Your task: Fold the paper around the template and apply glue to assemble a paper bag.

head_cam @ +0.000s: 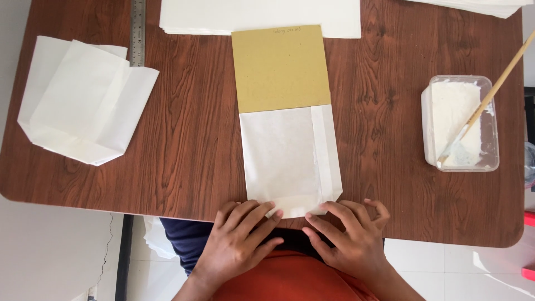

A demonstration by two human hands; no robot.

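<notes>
While both hands press flat, fingers spread, the left hand [239, 237] and right hand [348, 234] pin the near end of a white paper sheet wrapped round a brown cardboard template [280, 68] at the wooden table's [184, 139] front edge. Side seam looks closed; the bottom fold [295, 207] seems only half creased, not pasted.

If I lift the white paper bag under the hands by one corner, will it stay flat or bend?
The white paper bag would probably flop: it looks thin and creased. The brown card tucked inside seems stiffer and may slide out. It is likely very light, since both hands press its bottom fold down.
</notes>
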